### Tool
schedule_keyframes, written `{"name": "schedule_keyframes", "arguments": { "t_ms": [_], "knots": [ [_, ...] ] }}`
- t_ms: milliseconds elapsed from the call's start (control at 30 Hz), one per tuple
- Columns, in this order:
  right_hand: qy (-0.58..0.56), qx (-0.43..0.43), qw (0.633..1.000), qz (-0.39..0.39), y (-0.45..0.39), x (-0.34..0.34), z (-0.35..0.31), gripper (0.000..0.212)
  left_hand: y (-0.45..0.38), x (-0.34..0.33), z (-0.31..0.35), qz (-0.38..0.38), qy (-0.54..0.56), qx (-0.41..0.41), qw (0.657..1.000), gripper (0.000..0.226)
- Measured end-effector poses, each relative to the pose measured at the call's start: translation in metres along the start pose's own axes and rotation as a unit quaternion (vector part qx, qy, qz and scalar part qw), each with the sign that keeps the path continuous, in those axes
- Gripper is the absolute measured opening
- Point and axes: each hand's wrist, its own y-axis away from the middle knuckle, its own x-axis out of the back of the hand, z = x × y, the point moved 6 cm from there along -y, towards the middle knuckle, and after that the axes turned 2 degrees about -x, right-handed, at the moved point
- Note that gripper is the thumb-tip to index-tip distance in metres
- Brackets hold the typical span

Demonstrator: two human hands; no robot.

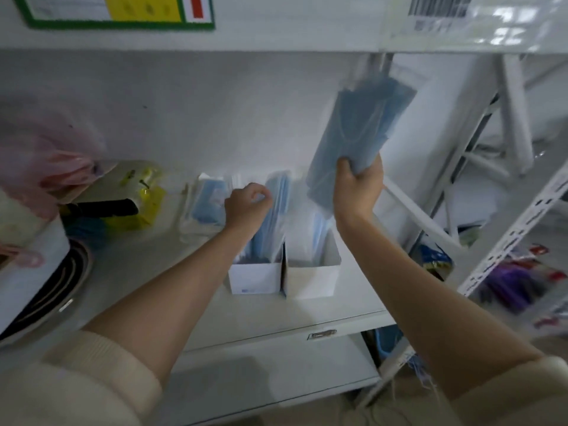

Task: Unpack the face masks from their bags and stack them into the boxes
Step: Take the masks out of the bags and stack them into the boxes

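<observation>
Sleeves (92, 382) fill the bottom corners. At centre, bagged masks (270, 210) standing in the left box (255, 276) are pinched by the left hand (247, 204). Right of centre, a bag of masks (359, 130) is gripped aloft by the right hand (356, 187) above the right box (312, 279).

Right hand (358, 182) grips a blue mask stack (359, 130) raised above two white boxes (284, 276) on a shelf (338, 315); left hand (247, 204) pinches bagged masks (276, 195) in the left box.

Dim, cool light; glare on the glossy sheet (479, 23) far right. Motion blur smears the whole view, and wide-angle distortion bends the shelf rack (507, 229) at right
</observation>
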Motion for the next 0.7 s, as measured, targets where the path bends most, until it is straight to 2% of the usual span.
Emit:
{"name": "schedule_keyframes", "arguments": {
  "t_ms": [100,233,333,433,533,600,700],
  "knots": [
    [0.061,-0.023,0.997,-0.042,0.002,-0.006,0.02,0.027,0.005,-0.011,-0.008,-0.05,-0.081,0.006,0.995,0.024],
    [0.172,-0.084,0.975,-0.111,0.008,-0.025,0.05,0.026,0.006,-0.011,-0.017,-0.06,-0.095,0.028,0.993,0.034],
    [0.249,-0.083,0.954,-0.147,0.006,-0.038,0.057,0.023,0.004,-0.001,-0.02,-0.013,-0.097,0.016,0.995,0.032],
    [0.256,-0.08,0.947,-0.178,0.014,-0.049,0.069,0.01,0.004,0.014,-0.028,0.054,-0.115,0.03,0.991,0.038],
    [0.303,-0.14,0.906,-0.259,0.035,-0.06,0.102,0.007,0.003,0.021,-0.038,0.082,-0.082,0.067,0.991,0.053],
    [0.343,-0.173,0.874,-0.298,0.041,-0.062,0.119,0.008,0.001,0.022,-0.045,0.079,-0.038,0.083,0.993,0.055],
    [0.366,-0.127,0.885,-0.257,0.031,-0.058,0.116,0.004,-0.001,0.015,-0.054,0.032,-0.005,0.099,0.995,0.057]
  ]
}}
